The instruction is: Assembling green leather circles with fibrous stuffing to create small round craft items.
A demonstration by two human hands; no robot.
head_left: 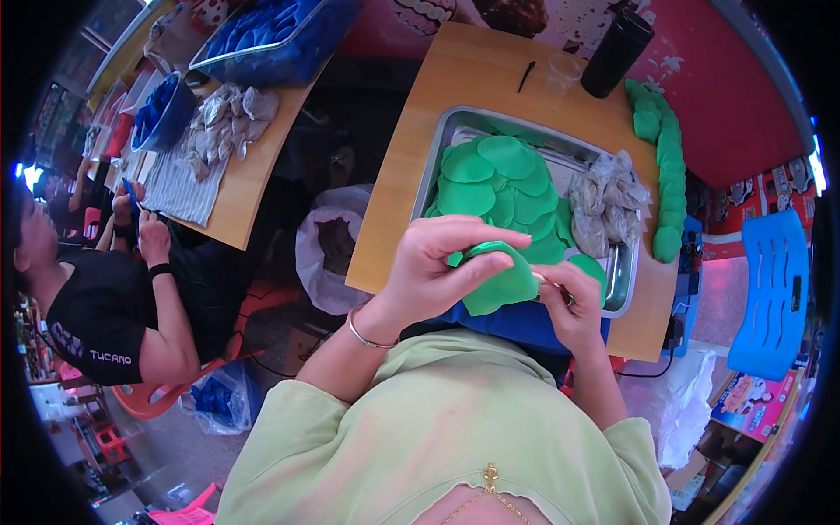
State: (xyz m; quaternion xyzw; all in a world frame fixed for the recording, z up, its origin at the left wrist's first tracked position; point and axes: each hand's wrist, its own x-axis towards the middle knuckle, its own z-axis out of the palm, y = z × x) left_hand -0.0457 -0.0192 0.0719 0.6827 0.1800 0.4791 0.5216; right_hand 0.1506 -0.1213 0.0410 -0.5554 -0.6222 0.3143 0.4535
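Note:
A thin, soft green round piece (503, 284) is folded over in my left hand (446, 271), between the thumb and fingers. My right hand (573, 302) is closed in a pinch at that piece's right edge, on a small pale thing whose kind I cannot make out. Both hands are over the near edge of a metal tray (626, 280). A heap of flat green round pieces (503, 179) overlaps inside it. At the tray's right side lies a bunch of small clear bags with greyish contents (608, 197). Another green piece shows behind my right hand.
A row of green pieces (669, 175) runs along the table's right edge. A black tumbler (617, 52), clear cup (563, 73) and black pen-like stick (526, 77) stand or lie at the back. Left, a co-worker (114, 306) sits by another table with blue pieces. A lined bin (337, 249) stands between.

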